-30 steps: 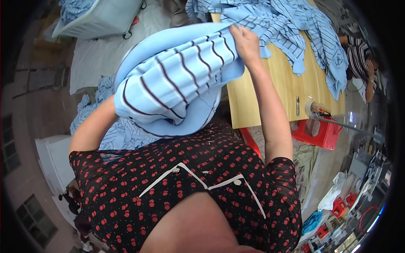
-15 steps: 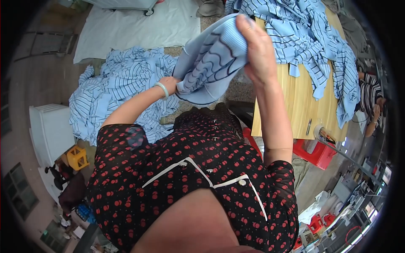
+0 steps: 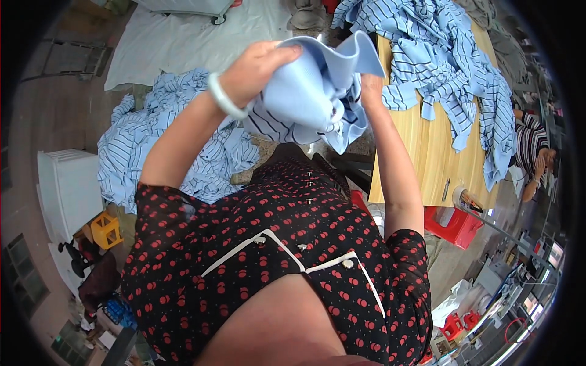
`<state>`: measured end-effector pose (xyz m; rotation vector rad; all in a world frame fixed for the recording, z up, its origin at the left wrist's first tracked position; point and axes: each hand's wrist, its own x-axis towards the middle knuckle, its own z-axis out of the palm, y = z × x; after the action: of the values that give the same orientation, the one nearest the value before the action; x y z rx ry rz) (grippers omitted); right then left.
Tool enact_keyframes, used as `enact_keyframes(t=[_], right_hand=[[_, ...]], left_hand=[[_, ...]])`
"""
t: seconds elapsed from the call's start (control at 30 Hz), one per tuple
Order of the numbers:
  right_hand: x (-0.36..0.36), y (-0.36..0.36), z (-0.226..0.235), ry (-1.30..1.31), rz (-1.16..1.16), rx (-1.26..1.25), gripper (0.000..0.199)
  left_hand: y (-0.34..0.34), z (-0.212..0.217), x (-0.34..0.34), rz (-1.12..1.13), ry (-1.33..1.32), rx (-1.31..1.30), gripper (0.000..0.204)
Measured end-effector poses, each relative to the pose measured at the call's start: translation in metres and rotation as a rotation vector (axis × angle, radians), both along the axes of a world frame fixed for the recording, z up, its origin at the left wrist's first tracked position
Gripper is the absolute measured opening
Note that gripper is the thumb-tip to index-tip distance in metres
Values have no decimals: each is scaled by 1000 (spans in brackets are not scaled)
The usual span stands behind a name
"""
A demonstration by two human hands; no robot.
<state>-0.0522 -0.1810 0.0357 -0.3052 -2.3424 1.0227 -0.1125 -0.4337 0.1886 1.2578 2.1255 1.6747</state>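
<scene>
A light blue knit garment with dark stripes [image 3: 302, 94] hangs bunched in the air in front of me, mostly its plain blue side showing. My left hand [image 3: 253, 70], with a pale bangle on the wrist, grips its upper left edge, the thumb on top. On the other side my right hand [image 3: 371, 91] holds the cloth; its fingers are largely hidden behind a fold. Below and left of my left hand lies a big heap of similar striped garments [image 3: 165, 143].
On the right stands a wooden table [image 3: 421, 161] with more striped garments [image 3: 439, 61], a small pointed tool [image 3: 446, 189] and a tub of tools [image 3: 467, 198]. A red stool [image 3: 452, 226] is by its near end. A white bin [image 3: 70, 189] and yellow stool [image 3: 107, 229] stand left. Another person [image 3: 532, 149] sits far right.
My left hand has risen from the garment's lower left to its upper edge. My right hand has come down from the top. The garment has turned and bunched, showing more plain blue.
</scene>
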Motion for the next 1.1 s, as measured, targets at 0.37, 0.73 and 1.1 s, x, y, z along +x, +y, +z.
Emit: enact_keyframes(t=[0.37, 0.73, 1.1], right_hand=[[31, -48, 119, -47, 322, -171, 56], [-2, -44, 61, -377, 242, -85, 19], [-11, -40, 131, -20, 233, 277, 22]], left_hand=[[37, 16, 2, -351, -543, -299, 26], [0, -35, -45, 172, -85, -285, 26], [-40, -187, -40, 654, -67, -598, 21]])
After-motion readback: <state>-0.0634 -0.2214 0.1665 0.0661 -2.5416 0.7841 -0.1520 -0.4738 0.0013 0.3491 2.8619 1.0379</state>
